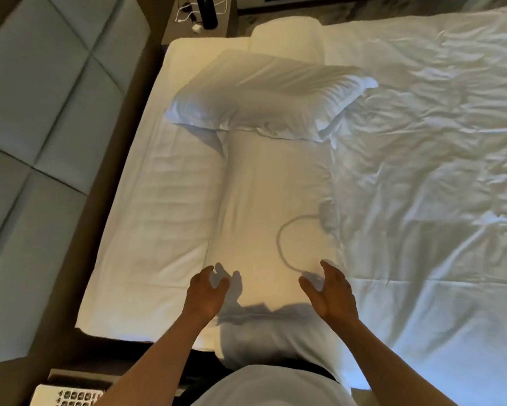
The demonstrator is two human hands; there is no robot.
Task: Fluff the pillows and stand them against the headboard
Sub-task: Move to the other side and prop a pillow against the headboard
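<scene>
A long white pillow (pixel 272 194) lies flat on the bed, running from the near edge toward the middle. My left hand (pixel 206 291) and my right hand (pixel 329 291) hover over its near end, palms facing each other, fingers apart, holding nothing. A second white pillow (pixel 264 95) lies flat across the far end of the first one. A third white pillow (pixel 287 42) shows partly behind it. The padded grey headboard (pixel 35 112) runs along the left side of the view. No pillow touches it.
A rumpled white duvet (pixel 428 142) covers the bed's right side. A thin cable loop (pixel 287 241) lies on the near pillow. The far nightstand (pixel 201 16) holds a dark cylinder and white cords. A white phone keypad (pixel 70 397) sits at the bottom left.
</scene>
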